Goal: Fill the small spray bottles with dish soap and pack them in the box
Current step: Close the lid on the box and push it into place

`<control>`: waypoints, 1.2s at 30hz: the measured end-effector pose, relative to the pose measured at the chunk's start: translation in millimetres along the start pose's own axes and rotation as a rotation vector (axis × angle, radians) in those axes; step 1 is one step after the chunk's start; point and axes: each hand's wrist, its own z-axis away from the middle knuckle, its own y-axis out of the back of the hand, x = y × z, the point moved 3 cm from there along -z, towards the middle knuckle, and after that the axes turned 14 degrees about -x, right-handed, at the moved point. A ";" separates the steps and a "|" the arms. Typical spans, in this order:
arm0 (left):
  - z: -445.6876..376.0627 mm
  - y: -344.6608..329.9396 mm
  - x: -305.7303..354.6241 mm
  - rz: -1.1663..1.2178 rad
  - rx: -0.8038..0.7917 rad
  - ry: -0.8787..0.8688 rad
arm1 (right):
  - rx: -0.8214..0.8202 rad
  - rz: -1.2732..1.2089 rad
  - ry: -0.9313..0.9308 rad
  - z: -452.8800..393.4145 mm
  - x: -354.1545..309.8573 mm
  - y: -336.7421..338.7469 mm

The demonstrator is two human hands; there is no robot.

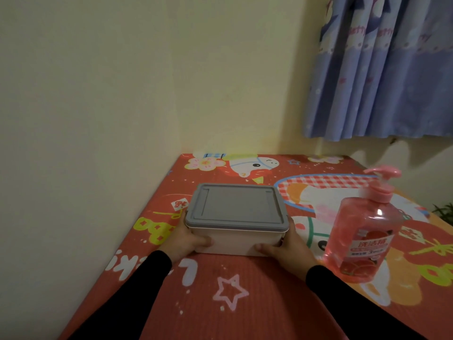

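A white box (235,242) with a grey lid (236,207) closed on it sits on the red patterned table (245,303). My left hand (187,239) grips the box's left end and my right hand (288,245) grips its right end. To the right of the box stands a large pink dish soap bottle (362,231) with a pink pump top, upright and untouched. No small spray bottles are in view; the inside of the box is hidden by the lid.
A cream wall runs along the table's left and far edges. A blue patterned curtain (382,69) hangs at the upper right. A bit of green plant (445,209) shows past the table's right edge.
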 end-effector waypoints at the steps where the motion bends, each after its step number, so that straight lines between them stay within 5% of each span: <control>1: -6.2 3.1 -0.1 -0.019 -0.001 -0.002 | 0.005 -0.005 -0.002 -6.7 0.5 0.7; 26: -88.2 23.1 -4.0 -0.007 0.043 -0.005 | -0.003 -0.064 -0.009 -92.4 16.3 17.1; 36: -55.8 17.5 13.0 -0.291 0.035 0.058 | -0.027 0.140 -0.055 -54.1 -1.2 15.7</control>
